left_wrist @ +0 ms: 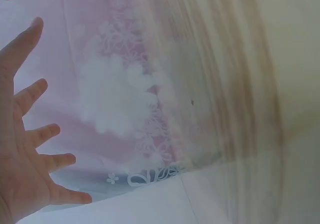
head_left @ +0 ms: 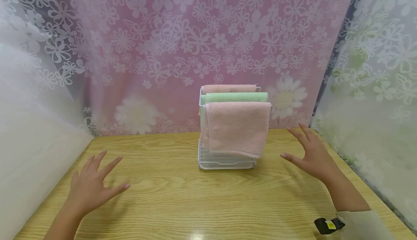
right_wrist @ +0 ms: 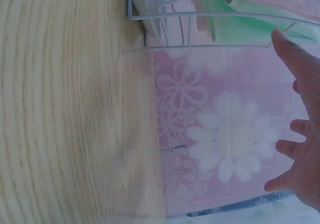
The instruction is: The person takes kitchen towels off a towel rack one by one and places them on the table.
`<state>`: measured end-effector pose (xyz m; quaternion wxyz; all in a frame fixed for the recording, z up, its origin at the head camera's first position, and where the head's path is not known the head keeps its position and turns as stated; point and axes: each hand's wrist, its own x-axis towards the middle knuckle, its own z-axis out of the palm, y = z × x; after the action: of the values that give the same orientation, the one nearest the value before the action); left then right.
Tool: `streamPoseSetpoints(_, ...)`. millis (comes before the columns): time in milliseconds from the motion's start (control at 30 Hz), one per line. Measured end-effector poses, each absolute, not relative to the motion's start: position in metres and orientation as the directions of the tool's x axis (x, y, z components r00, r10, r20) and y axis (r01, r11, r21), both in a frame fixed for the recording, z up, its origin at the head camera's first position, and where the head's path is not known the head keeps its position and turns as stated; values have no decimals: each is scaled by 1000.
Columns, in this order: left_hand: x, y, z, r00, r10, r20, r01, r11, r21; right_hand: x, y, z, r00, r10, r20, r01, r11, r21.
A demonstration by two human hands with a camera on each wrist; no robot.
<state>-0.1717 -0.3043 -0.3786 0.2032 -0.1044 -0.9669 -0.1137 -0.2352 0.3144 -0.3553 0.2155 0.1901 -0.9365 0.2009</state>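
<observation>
A white wire rack (head_left: 228,163) stands on the table, right of its middle. Over its bars hang a pink towel (head_left: 239,127) in front, a green towel (head_left: 236,97) behind it and another pink towel (head_left: 228,88) at the back. My left hand (head_left: 92,187) is held over the table to the left, fingers spread, touching nothing. To the right of the rack, my right hand (head_left: 312,156) is raised with its fingers apart, holding nothing. The right wrist view shows the rack's side wires (right_wrist: 200,14) and the green towel (right_wrist: 240,21) beyond my thumb.
The wooden table (head_left: 156,203) has a pink flowered curtain (head_left: 182,44) behind it. Translucent flowered sheets (head_left: 384,88) hang at the right and the left (head_left: 36,117). A black strap (head_left: 329,225) is around my right wrist.
</observation>
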Motion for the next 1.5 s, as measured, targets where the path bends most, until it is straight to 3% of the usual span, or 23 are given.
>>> streamPoseSetpoints(600,-180,-286,-376,-784,223,580,429,869,246,-239,298,-348,-814,-225,535,-491,759,-427)
streamPoseSetpoints(1067,-180,-272,-374,-834,169,525,434,788,436,-241,293,-354,-801,-168,574,-523,661,-538)
streamPoseSetpoints(1500,-183,-261,-376,-835,175,522,471,717,513,-236,288,-351,-815,-154,558,-535,570,-624)
